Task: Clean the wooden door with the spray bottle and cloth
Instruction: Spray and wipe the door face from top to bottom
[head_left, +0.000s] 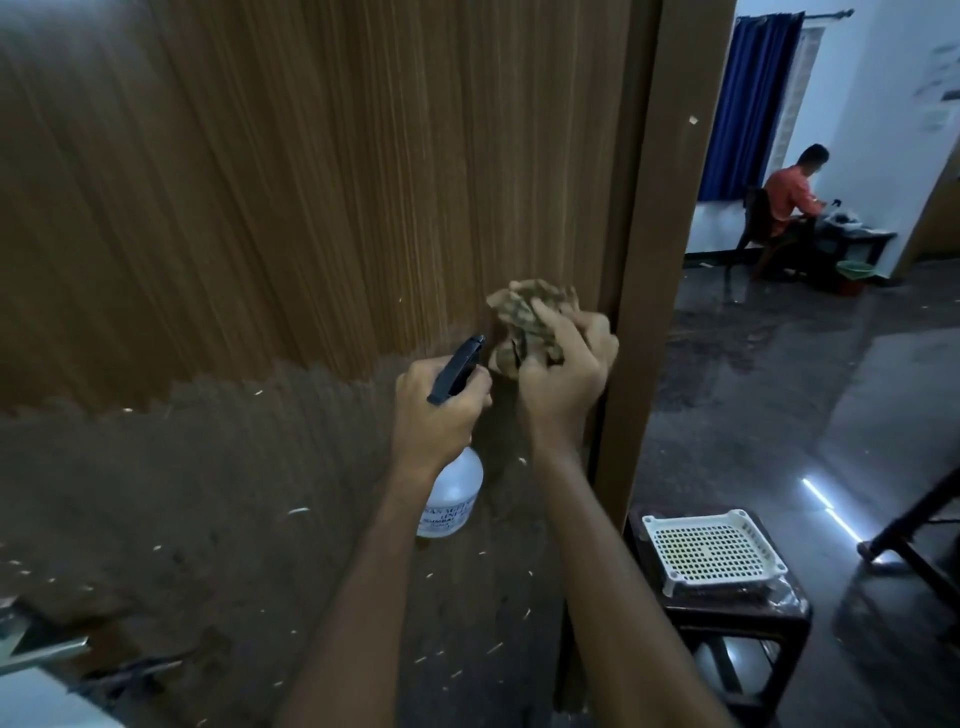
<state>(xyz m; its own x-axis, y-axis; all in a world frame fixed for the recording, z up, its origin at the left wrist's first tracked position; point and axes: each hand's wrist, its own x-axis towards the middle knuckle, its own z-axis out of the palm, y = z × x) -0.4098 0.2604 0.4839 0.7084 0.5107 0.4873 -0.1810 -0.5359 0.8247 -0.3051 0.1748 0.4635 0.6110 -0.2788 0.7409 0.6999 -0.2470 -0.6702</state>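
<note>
With the left hand (441, 410) gripping the clear plastic spray bottle (453, 493), the right hand (563, 379), clutching the crumpled brown cloth (524, 322), should press firmly along the brown wooden door (260, 208)'s right edge.

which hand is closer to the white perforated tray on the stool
Right. The right hand grips the cloth up-left of the tray; the left hand, gripping the spray bottle, is farther left.

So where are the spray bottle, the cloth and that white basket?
Spray bottle (453, 500): head view, on its clear body.
Cloth (524, 317): head view, on its crumpled middle.
White basket (711, 548): head view, on its perforated top.
</note>
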